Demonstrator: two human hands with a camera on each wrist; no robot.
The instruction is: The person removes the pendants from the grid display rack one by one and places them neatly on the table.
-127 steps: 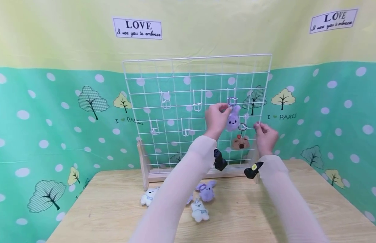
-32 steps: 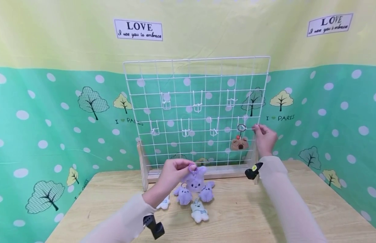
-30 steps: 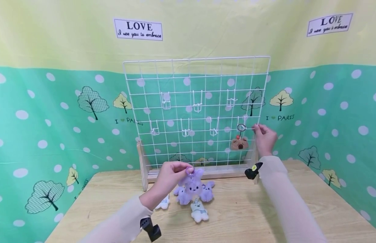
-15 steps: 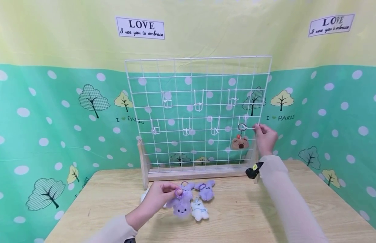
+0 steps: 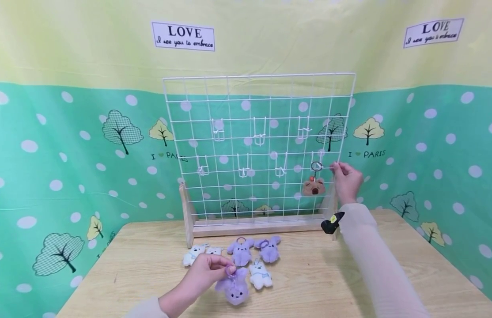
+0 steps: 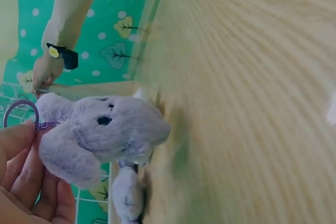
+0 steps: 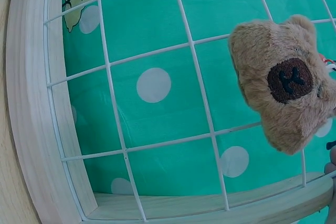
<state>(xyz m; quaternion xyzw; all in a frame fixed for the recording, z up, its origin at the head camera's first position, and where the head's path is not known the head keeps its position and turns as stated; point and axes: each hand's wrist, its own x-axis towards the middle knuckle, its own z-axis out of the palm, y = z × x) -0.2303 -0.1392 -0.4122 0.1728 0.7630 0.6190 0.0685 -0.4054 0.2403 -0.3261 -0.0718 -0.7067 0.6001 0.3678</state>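
My left hand (image 5: 198, 276) pinches the purple ring of a purple plush bunny keychain (image 5: 235, 289), which hangs low over the table, in front of the other plushes. In the left wrist view the bunny (image 6: 115, 129) dangles below the thumb and fingertips of that hand (image 6: 31, 182). At the right edge of a white wire grid rack (image 5: 259, 76), my right hand (image 5: 348, 182) pinches the frame. Beside it a brown bear-head keychain (image 5: 313, 188) hangs by its ring from a hook. The same bear head (image 7: 252, 66) fills the right of the right wrist view.
Two purple bunny keychains (image 5: 241, 254) and several white bear keychains (image 5: 261, 274) lie on the wooden table (image 5: 309, 282) before the rack's wooden base (image 5: 258, 227). Several bare white hooks (image 5: 259, 138) are on the grid. A patterned cloth (image 5: 71, 185) stands behind.
About four seconds ago the bunny was at the upper right hook, with my left hand at it. It has come off and moved down and left toward me. My right hand keeps its place.
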